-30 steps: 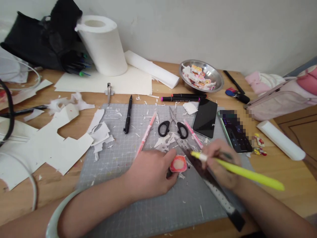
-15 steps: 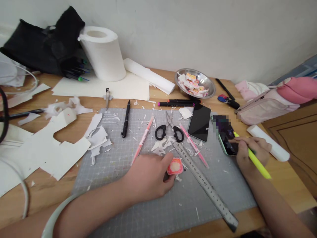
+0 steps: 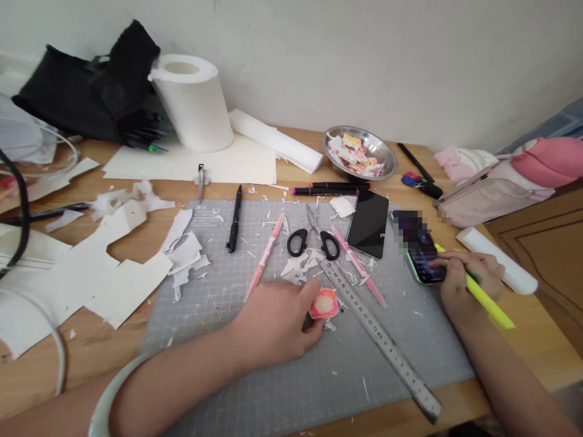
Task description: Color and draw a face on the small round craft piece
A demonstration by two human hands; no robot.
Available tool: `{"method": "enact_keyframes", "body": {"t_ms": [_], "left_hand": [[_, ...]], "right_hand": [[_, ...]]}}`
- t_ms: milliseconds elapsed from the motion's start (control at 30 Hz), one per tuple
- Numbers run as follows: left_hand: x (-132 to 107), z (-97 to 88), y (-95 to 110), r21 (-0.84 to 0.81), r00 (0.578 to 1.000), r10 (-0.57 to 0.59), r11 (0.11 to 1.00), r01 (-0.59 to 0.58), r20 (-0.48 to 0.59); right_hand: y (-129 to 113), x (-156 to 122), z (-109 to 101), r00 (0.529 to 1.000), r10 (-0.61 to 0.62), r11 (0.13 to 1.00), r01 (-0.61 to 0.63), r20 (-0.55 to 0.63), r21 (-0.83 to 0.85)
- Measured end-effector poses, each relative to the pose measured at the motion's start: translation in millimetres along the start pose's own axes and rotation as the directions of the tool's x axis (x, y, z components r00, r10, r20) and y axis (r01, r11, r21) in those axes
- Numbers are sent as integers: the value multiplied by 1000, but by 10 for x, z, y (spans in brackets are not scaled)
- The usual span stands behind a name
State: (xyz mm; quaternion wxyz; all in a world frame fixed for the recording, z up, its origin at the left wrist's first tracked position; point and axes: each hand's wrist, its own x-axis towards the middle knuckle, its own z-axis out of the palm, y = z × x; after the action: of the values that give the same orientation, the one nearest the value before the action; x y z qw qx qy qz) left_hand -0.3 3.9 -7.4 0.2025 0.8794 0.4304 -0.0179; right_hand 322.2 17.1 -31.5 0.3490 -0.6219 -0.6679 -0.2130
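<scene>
My left hand (image 3: 279,321) pinches a small paper cutout (image 3: 325,303) between thumb and fingers, low over the grey cutting mat (image 3: 255,382). The cutout has a red-orange border and a cream middle. On the right, my right hand (image 3: 471,282) grips a yellow highlighter (image 3: 495,309), which slants across it. One of its fingers touches the lit screen of a phone (image 3: 426,258), where a keyboard shows; part of the screen is blurred out. Close to my left hand lie black-handled scissors (image 3: 330,245), a steel ruler (image 3: 378,334) and an orange-pink marker (image 3: 268,250).
Paper scraps (image 3: 122,279) cover the left side. At the back stand a paper roll (image 3: 194,109), a black pouch (image 3: 86,91) and a metal bowl (image 3: 387,159) of coloured cutouts. A second phone (image 3: 368,223), a pink pen (image 3: 359,267) and a pink case (image 3: 483,191) are also there.
A keyboard has come up on the phone screen under my right finger. Both hands keep their grip; the whole view has shifted slightly.
</scene>
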Motion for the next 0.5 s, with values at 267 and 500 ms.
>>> {"method": "enact_keyframes", "body": {"t_ms": [267,500], "left_hand": [[-4,9,-2,20,1000,17,1000,-17,-15],[0,20,-5,19,1000,18,1000,-18,-21]], "right_hand": [[25,-18,11,997,-30,999,28,72,19],[-8,-4,27,999,2,1000,-3,39,13]]}}
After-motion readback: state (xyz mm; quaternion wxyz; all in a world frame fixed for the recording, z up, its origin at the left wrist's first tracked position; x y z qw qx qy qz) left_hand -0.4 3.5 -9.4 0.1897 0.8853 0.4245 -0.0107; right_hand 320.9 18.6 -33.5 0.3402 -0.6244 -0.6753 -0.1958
